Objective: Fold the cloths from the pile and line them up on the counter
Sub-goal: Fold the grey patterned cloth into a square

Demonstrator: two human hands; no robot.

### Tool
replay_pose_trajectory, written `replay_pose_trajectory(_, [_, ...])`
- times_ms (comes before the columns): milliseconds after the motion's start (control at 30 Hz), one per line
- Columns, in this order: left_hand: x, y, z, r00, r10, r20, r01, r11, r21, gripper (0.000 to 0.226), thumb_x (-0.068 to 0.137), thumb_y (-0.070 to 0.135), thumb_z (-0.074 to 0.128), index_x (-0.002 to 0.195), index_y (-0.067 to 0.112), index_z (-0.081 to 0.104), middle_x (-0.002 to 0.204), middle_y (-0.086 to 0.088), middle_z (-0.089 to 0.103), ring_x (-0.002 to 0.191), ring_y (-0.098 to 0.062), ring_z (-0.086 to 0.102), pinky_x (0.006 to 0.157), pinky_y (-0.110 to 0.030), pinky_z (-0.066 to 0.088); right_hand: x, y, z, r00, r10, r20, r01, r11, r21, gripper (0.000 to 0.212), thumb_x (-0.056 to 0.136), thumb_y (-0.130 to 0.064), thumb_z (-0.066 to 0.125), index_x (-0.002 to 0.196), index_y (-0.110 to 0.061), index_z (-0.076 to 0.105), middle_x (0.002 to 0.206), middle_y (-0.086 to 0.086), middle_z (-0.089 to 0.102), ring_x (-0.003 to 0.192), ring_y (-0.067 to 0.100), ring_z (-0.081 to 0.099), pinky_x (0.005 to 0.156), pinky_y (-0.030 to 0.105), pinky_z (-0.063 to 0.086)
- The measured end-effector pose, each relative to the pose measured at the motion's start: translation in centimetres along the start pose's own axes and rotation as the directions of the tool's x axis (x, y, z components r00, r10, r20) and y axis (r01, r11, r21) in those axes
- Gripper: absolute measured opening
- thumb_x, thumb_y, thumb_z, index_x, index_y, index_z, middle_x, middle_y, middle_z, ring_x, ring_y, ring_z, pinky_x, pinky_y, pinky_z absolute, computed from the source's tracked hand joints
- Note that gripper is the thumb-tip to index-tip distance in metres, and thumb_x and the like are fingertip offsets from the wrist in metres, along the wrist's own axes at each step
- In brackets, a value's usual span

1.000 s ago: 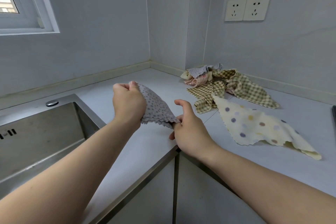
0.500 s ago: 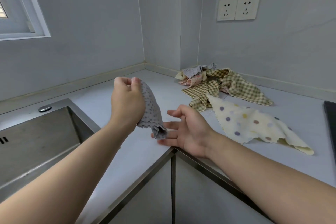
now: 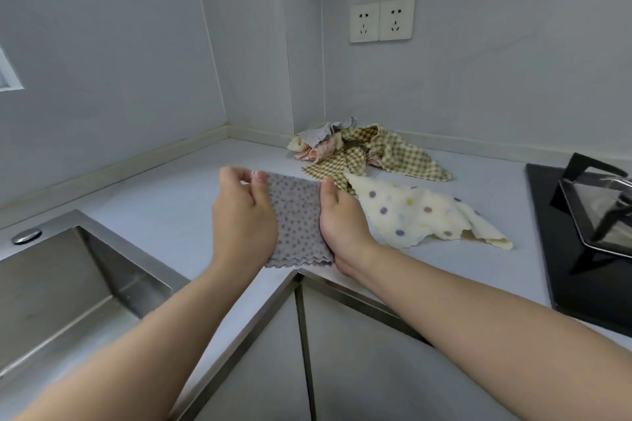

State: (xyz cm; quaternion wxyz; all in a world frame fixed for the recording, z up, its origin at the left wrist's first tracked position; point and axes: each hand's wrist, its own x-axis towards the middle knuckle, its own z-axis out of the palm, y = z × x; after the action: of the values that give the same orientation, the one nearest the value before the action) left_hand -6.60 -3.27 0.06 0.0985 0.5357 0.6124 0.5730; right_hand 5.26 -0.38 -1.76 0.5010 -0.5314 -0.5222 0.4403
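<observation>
Sink sits left of the grey dotted cloth, with bare surface between them. Left grip pinches the cloth's left edge, thumb on top at the far corner. The cloth is folded, scalloped edges stacked, over the surface's front corner; can't tell if it touches. Right grip holds the cloth's right edge, thumb on top, fingers hidden beneath. Cream dotted cloth lies just right of it, the pile behind-right, the hob far right.
</observation>
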Motion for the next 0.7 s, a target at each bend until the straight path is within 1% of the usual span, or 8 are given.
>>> replay_pose_trajectory(100, [-0.8,0.3,0.2,0.999,-0.004,0.04,0.004,1.0,-0.01,0.017,0.105,0.034,0.039,0.102,0.017,0.043,0.07,-0.004,0.057,0.067,-0.012,0.052,0.053,-0.027,0.029,-0.8,-0.2,-1.0,0.989,-0.094,-0.112,0.075,0.984,-0.159,0.052,0.106,-0.048,0.024,0.102,-0.01,0.06,0.097,0.0,0.063,0.093,0.017,0.059,0.078,0.031,0.043])
replay_pose_trajectory(233, [-2.4,1.3,0.5,0.996,0.027,0.086,-0.025,0.999,-0.023,0.016,0.105,0.032,0.04,0.103,0.017,0.044,0.076,-0.007,0.061,0.071,-0.015,0.054,0.054,-0.023,0.029,-3.2,-0.1,-3.0,0.966,-0.146,-0.213,0.09,0.963,-0.255,0.043,0.107,-0.043,0.026,0.102,-0.013,0.057,0.092,-0.005,0.056,0.088,0.014,0.051,0.077,0.028,0.035])
replay_pose_trajectory(300, [-3.7,2.3,0.7,0.994,0.037,0.102,-0.032,0.998,-0.049,0.015,0.105,0.032,0.041,0.104,0.017,0.044,0.078,-0.007,0.061,0.074,-0.018,0.053,0.055,-0.024,0.03,-4.7,-0.1,-4.2,0.952,-0.159,-0.26,0.093,0.964,-0.251,0.041,0.107,-0.041,0.029,0.096,-0.013,0.057,0.091,-0.003,0.058,0.089,0.017,0.054,0.075,0.029,0.036])
replay_pose_trajectory(400, [-6.1,4.6,1.4,0.987,-0.02,0.162,0.04,0.992,-0.121,0.018,0.105,0.033,0.042,0.107,0.016,0.047,0.081,0.001,0.057,0.074,-0.012,0.051,0.062,-0.032,0.032,-7.3,-0.6,-7.4,0.921,-0.199,-0.335,0.103,0.953,-0.284,0.039,0.107,-0.039,0.031,0.08,-0.018,0.049,0.08,-0.005,0.055,0.076,0.013,0.051,0.059,0.025,0.033])
replay_pose_trajectory(467, [-7.9,7.0,2.8,0.974,-0.008,0.228,0.049,0.984,-0.173,0.019,0.105,0.034,0.042,0.108,0.016,0.048,0.083,0.006,0.054,0.077,-0.013,0.052,0.066,-0.032,0.035,-9.1,-1.2,-10.9,0.881,-0.248,-0.402,0.117,0.939,-0.323,0.039,0.108,-0.038,0.031,0.075,-0.021,0.044,0.076,-0.005,0.053,0.069,0.006,0.048,0.055,0.02,0.03])
replay_pose_trajectory(500, [-9.0,8.4,3.7,0.967,0.019,0.256,0.033,0.98,-0.197,0.018,0.105,0.034,0.041,0.107,0.017,0.048,0.083,0.005,0.055,0.077,-0.013,0.052,0.063,-0.031,0.035,-10.1,-1.5,-12.9,0.86,-0.272,-0.432,0.115,0.928,-0.354,0.039,0.108,-0.038,0.031,0.075,-0.021,0.044,0.076,-0.005,0.052,0.068,0.004,0.047,0.054,0.02,0.03])
replay_pose_trajectory(633, [-14.7,15.6,8.9,0.933,0.115,0.34,0.004,0.944,-0.331,0.015,0.106,0.031,0.039,0.104,0.018,0.045,0.081,0.003,0.057,0.07,-0.004,0.051,0.057,-0.025,0.036,-14.9,-2.3,-22.1,0.769,-0.349,-0.536,0.066,0.877,-0.476,0.034,0.108,-0.036,0.032,0.086,-0.017,0.05,0.077,-0.006,0.051,0.067,0.006,0.046,0.057,0.026,0.03])
replay_pose_trajectory(700, [-18.7,19.6,11.8,0.901,0.157,0.404,0.009,0.926,-0.379,0.015,0.106,0.03,0.039,0.104,0.017,0.046,0.078,0.005,0.056,0.068,-0.001,0.05,0.052,-0.013,0.033,-18.0,-2.6,-27.9,0.706,-0.372,-0.602,0.019,0.86,-0.509,0.035,0.108,-0.036,0.032,0.084,-0.017,0.05,0.076,-0.006,0.051,0.066,0.006,0.046,0.054,0.022,0.03])
